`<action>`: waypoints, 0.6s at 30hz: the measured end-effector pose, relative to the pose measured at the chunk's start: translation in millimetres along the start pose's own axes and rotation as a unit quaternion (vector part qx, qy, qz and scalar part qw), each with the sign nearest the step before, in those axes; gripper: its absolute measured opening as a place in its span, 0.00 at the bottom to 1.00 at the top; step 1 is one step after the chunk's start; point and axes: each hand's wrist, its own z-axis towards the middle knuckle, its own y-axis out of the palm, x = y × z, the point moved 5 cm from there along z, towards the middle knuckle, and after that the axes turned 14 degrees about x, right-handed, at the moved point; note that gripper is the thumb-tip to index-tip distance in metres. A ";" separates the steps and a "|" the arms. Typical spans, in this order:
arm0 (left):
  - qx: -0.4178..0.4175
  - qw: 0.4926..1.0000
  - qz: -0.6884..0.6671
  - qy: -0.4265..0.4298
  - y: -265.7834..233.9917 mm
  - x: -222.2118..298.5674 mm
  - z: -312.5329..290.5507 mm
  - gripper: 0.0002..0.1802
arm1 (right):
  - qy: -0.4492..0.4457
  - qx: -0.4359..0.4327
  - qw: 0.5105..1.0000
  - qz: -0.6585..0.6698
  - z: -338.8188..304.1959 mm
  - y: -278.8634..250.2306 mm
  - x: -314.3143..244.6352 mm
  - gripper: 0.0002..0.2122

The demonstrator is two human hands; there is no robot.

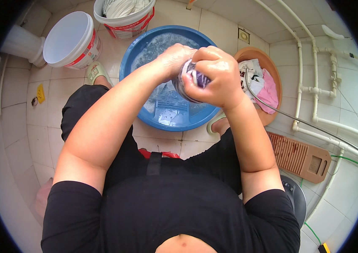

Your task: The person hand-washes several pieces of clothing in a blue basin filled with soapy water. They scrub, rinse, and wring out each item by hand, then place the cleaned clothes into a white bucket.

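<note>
Above a blue basin (127, 69) of sudsy water, I grip a bunched cloth (180, 83) in both hands. It looks wet, grey-white with dark purple patterned parts; what kind of garment it is, I cannot tell. My left hand (175, 58) is closed on its far side, with most fingers hidden behind it. My right hand (217, 78) is wrapped round the near end, and a purple and white fold pokes out of the fist. Both hands look wet. A ribbed washboard (171, 113) slopes into the water at the basin's near side.
Right of the basin, an orange tub (275, 67) holds white and pink clothes (267, 90), with a grey hose (286, 111) across it. A white bucket (67, 38) and a bucket of white cloth (124, 25) stand far left. A brown washboard (297, 156) lies near the wall pipes (299, 80).
</note>
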 end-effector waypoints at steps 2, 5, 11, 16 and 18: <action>0.005 0.997 0.073 0.026 2.4 -17.9 16.2 0.14 | 0.008 -0.014 1.000 0.009 -5.5 3.6 1.5 0.09; 0.104 0.986 0.125 0.024 -4.9 -43.4 36.6 0.17 | 0.104 0.002 0.993 0.048 -24.4 12.2 32.9 0.08; 0.183 0.980 -0.064 0.050 -27.0 -1.9 22.6 0.19 | 0.759 0.112 0.531 0.360 -107.1 32.4 119.6 0.24; 0.270 0.954 -0.086 0.100 -39.6 -2.2 31.9 0.18 | 0.781 0.185 0.447 0.394 -160.3 45.3 174.5 0.15; 0.239 0.952 -0.147 0.123 -42.0 9.1 28.3 0.18 | 0.796 0.252 0.424 0.350 -166.8 44.8 180.2 0.12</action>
